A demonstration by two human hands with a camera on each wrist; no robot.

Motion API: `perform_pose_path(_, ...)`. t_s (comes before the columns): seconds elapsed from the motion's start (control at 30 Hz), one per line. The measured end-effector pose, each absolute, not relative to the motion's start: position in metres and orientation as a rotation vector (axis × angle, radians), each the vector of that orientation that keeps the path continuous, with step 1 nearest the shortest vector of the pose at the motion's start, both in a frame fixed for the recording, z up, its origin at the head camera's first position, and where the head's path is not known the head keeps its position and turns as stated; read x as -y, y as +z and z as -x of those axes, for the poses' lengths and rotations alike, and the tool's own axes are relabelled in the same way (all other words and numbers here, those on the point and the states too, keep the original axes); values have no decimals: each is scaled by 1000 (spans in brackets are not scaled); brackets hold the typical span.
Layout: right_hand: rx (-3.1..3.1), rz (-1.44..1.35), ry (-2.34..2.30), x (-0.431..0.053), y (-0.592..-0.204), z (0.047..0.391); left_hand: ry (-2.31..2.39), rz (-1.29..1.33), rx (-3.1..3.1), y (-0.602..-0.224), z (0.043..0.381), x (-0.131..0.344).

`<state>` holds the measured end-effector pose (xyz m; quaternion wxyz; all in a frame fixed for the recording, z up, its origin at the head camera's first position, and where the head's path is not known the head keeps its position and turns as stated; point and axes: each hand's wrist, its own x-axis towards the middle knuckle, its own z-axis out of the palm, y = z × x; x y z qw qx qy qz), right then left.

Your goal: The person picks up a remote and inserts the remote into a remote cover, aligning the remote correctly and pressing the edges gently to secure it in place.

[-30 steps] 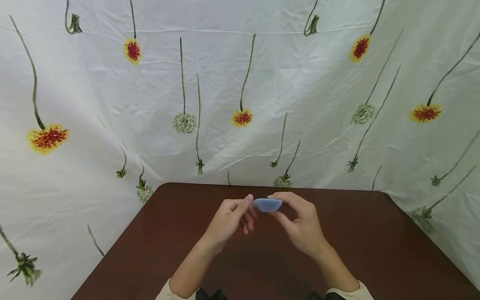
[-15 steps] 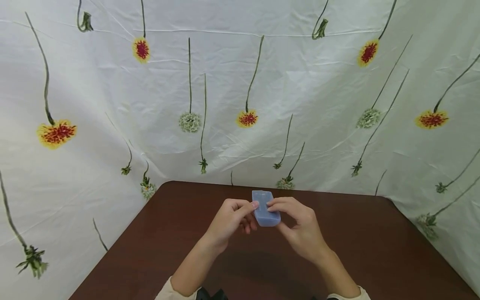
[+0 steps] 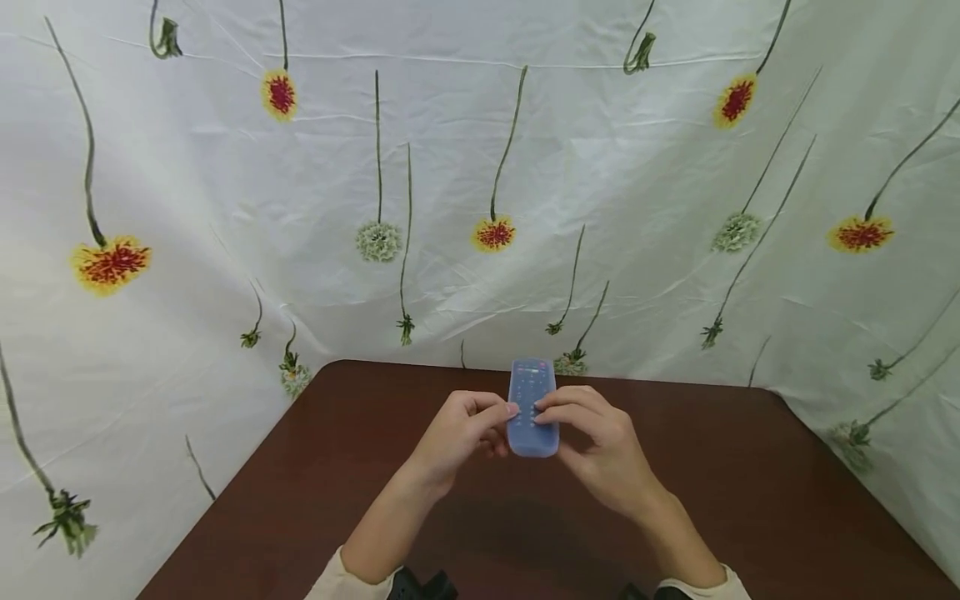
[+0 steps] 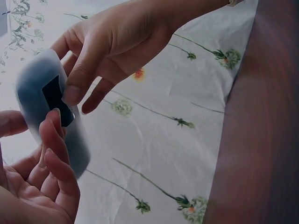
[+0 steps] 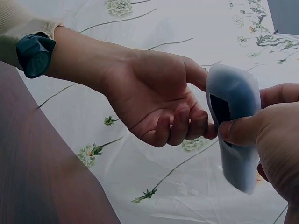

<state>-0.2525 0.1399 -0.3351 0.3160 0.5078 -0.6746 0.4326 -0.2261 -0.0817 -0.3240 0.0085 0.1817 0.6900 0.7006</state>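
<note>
Upright between both hands, above the table, is a small remote control [image 3: 532, 442] in a translucent blue cover, its buttoned face toward the head camera. My left hand [image 3: 459, 437] pinches its left edge, thumb on the front. From the right side my right hand [image 3: 603, 446] grips it, with fingertips on the buttons and the thumb behind. The back of the blue cover [image 4: 35, 86] shows in the left wrist view, where a dark rectangular patch [image 4: 53, 95] is partly overlapped by the fingers. In the right wrist view the right thumb presses beside that patch.
A dark reddish-brown table [image 3: 517, 533] with rounded far corners lies under the hands. White cloth [image 3: 450, 167] printed with flowers hangs behind and along both sides. A dark strap device [image 5: 35, 55] sits on the left wrist by the sleeve.
The remote control has tilted up from nearly edge-on, so its buttoned face now shows to the head camera. Both hands have kept hold of it and barely shifted.
</note>
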Motion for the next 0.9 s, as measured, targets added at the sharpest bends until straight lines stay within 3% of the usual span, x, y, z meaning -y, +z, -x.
perform_pose_path(0.33,1944,-1200,1089,-143,-332,250,2258,-542,-2210,-325,229,83)
perform_pose_path(0.57,2009,-1168,1420,-142,-332,250,2200,-538,-2322,-324,230,83)
perform_pose_path(0.9,2179,-888,1694,-143,-329,247,2040,-678,-2447,-327,228,79)
